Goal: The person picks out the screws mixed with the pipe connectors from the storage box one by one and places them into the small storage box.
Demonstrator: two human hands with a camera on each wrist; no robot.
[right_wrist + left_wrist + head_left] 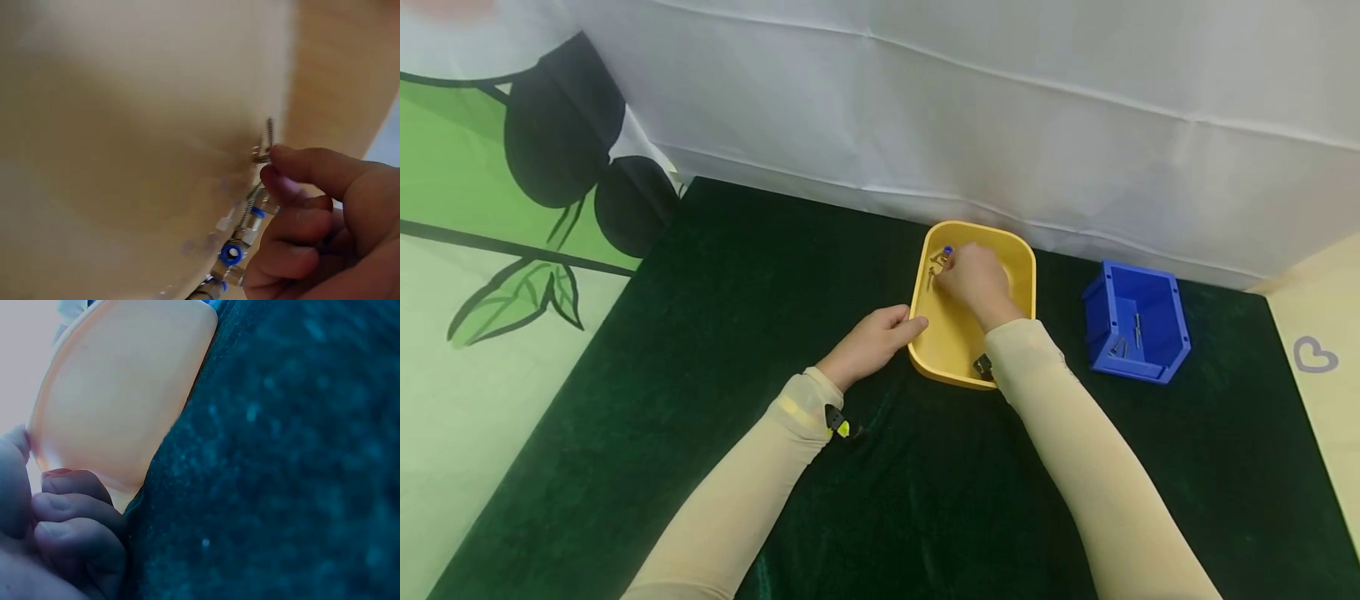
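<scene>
A yellow plastic tray (951, 337) lies on the dark green cloth. My left hand (872, 343) holds its left rim, thumb over the edge and fingers curled against the outer wall, as the left wrist view also shows. Inside the tray is my right hand (976, 282), near the far left corner. In the right wrist view, its thumb and forefinger pinch a small screw (270, 132), the threaded end sticking out. Beside those fingers lie metal fittings with blue rings (231, 253) and another screw (249, 209), along the tray's edge.
To the right of the tray stands a blue open-front bin (1099, 325) with a few screws (1137, 331) in it. A white curtain (925, 117) hangs behind the green-covered table (760, 275). Something small and dark (982, 367) shows by the right cuff.
</scene>
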